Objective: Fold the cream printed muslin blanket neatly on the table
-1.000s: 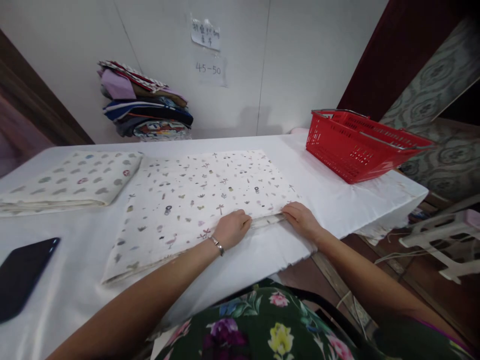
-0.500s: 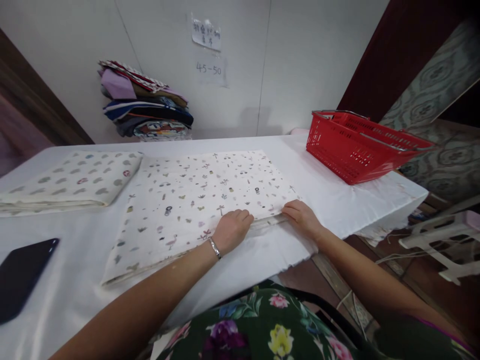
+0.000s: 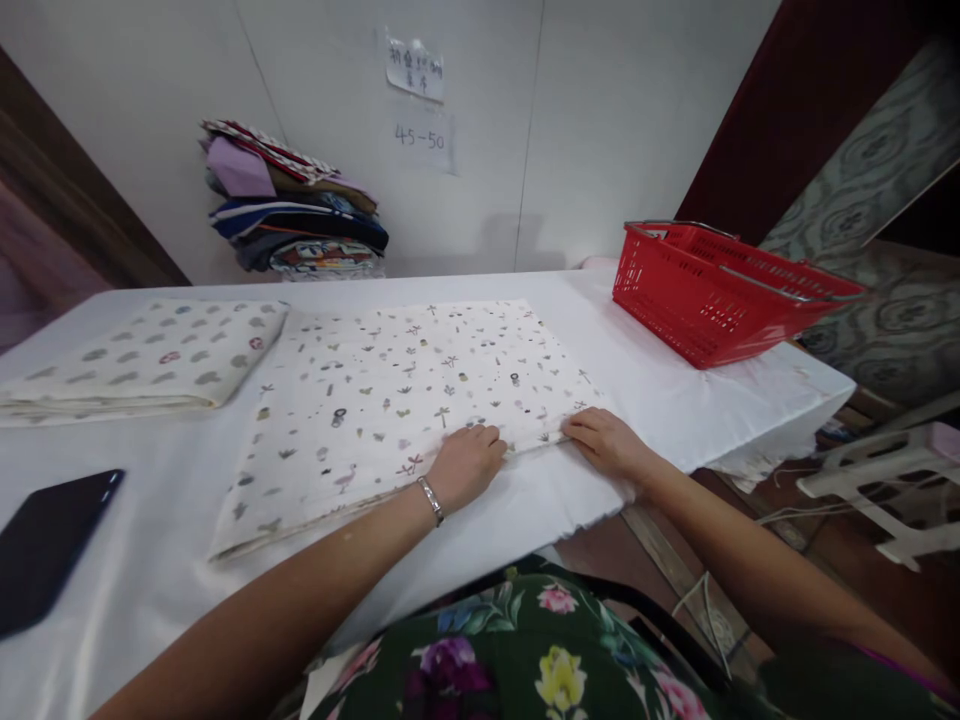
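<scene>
A folded white cloth (image 3: 420, 380) printed with small flamingos, palm trees and leaves lies flat before me. My left hand (image 3: 469, 465), with a silver bracelet at the wrist, pinches the cloth's near edge, its fingers curled over the layers. Farther right along that same edge, my right hand (image 3: 606, 440) grips the cloth near its right corner between thumb and fingers. The fingertips of both hands are partly hidden.
Another folded cloth (image 3: 150, 350) with leaf-like spots lies at the left, behind a dark phone-like slab (image 3: 52, 545). A fabric pile (image 3: 296, 205) stands by the wall. The red basket (image 3: 720, 295) sits at the right table end; a white stool (image 3: 892, 490) stands beyond.
Both hands have moved down slightly on the near edge. The gap between the cloth's layers at that edge has closed, and the edge lies flatter.
</scene>
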### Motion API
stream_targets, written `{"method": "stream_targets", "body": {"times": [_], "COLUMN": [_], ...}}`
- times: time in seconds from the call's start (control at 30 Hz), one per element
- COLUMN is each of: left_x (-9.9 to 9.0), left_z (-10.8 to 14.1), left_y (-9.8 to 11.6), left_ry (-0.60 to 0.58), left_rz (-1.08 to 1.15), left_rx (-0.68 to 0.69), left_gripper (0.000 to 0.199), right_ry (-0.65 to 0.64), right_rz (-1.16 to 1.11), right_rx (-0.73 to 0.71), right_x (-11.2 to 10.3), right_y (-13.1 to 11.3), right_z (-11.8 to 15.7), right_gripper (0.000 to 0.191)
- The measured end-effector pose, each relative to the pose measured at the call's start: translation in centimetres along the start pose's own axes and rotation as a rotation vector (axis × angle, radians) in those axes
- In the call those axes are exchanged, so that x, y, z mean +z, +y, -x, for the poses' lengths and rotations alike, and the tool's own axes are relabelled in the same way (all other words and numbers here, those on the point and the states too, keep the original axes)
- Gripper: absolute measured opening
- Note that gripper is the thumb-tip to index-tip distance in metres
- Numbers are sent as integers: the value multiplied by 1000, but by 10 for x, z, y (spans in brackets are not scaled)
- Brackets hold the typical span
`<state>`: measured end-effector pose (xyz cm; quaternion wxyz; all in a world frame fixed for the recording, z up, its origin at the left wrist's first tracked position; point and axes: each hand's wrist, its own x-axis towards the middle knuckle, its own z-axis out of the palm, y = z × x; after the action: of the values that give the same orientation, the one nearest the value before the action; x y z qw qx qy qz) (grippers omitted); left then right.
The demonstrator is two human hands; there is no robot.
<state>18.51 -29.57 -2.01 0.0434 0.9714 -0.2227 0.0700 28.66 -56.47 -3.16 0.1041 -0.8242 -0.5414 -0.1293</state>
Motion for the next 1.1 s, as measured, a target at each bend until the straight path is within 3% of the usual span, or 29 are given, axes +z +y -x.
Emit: {"method": "stream_targets", "body": {"times": [0.2, 0.43, 0.77, 1.1], "left_x": [-3, -5, 12, 10], "left_z": [-2, -5, -5, -6], "left_y": [-1, -5, -4, -5], "left_ry": [-34, -26, -4, 4], "left_rz": [85, 143, -10, -62], "left_rx": [-97, -219, -169, -128], "left_gripper": [25, 22, 21, 16], "right_ry": [11, -32, 72, 136], "right_rz": [5, -42, -239, -337], "right_rx": [22, 49, 140, 212], "right_x": [1, -4, 7, 13], "right_y": [3, 4, 13, 18], "right_z": [-1, -1, 2, 2], "right_gripper": [28, 28, 25, 21]}}
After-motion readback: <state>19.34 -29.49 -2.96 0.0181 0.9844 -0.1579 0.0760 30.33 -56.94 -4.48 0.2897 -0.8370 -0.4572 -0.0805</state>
